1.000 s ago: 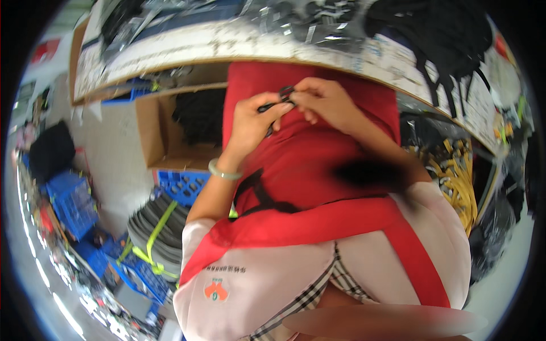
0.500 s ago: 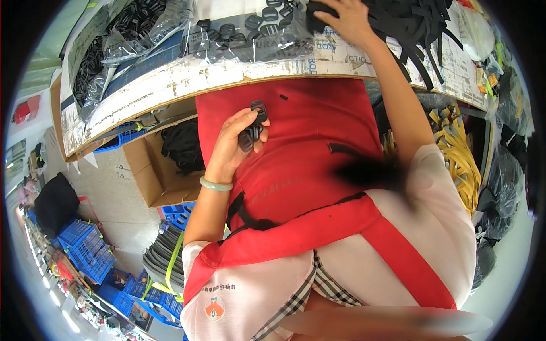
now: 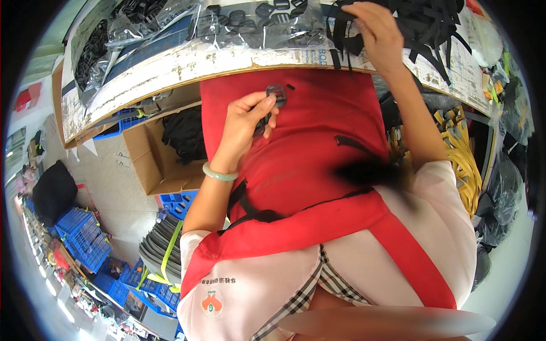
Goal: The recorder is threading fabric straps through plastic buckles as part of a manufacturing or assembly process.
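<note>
Above the red apron (image 3: 307, 131), my left hand (image 3: 244, 122) pinches a black plastic buckle (image 3: 276, 95) between thumb and fingers, its slotted frame standing up. More dark buckle pieces (image 3: 261, 125) are tucked in the same palm, partly hidden by the fingers. My right hand (image 3: 384, 40) is at the table's front edge, fingers closed on a black webbing strap (image 3: 341, 28) at the near side of a strap pile (image 3: 424, 28). Its thumb side is partly hidden. A clear bag of black buckles (image 3: 256, 25) lies left of that hand.
On the worn white table (image 3: 170, 85), another plastic bag of black parts (image 3: 94, 57) lies far left. Under it stands a cardboard box (image 3: 153, 165) with dark material. Yellow straps (image 3: 460, 159) hang at right. Blue crates (image 3: 85, 238) and bundled grey strips (image 3: 159, 244) are at left.
My right hand has shifted right and toward me, drawing black straps over the table edge. My left hand has risen slightly to the right with the buckle turned more upright and clear.
</note>
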Available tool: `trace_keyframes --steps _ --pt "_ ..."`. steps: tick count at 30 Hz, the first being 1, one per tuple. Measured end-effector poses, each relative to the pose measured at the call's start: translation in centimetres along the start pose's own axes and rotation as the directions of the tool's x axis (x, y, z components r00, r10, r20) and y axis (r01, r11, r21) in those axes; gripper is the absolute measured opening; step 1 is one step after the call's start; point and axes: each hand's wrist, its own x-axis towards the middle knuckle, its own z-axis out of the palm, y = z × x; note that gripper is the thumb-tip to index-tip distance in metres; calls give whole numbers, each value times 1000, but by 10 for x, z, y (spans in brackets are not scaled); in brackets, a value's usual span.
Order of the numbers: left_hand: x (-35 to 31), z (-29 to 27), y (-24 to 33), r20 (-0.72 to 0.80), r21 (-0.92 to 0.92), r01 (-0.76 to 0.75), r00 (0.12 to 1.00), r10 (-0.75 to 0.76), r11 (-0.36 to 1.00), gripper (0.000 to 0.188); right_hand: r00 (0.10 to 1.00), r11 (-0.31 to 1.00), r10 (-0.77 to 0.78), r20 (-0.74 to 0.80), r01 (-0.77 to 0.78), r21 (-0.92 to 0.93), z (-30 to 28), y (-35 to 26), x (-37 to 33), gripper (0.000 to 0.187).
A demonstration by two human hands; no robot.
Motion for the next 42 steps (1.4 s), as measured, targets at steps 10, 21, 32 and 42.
trace_keyframes --steps 10,21,32,42 --pt "-10 20 11 -130 79 -351 925 358 933 12 505 334 135 852 -833 441 -31 -144 -1 21" --pt "-8 7 1 -38 650 -551 663 747 522 11 314 -392 187 931 -845 364 0 -149 -23 23" --pt "-8 3 0 74 789 -535 569 819 301 13 397 -382 285 872 -788 483 16 -155 -29 22" --pt "-19 4 -4 -118 257 -312 929 350 915 11 375 -374 172 911 -830 413 28 -143 -31 25"
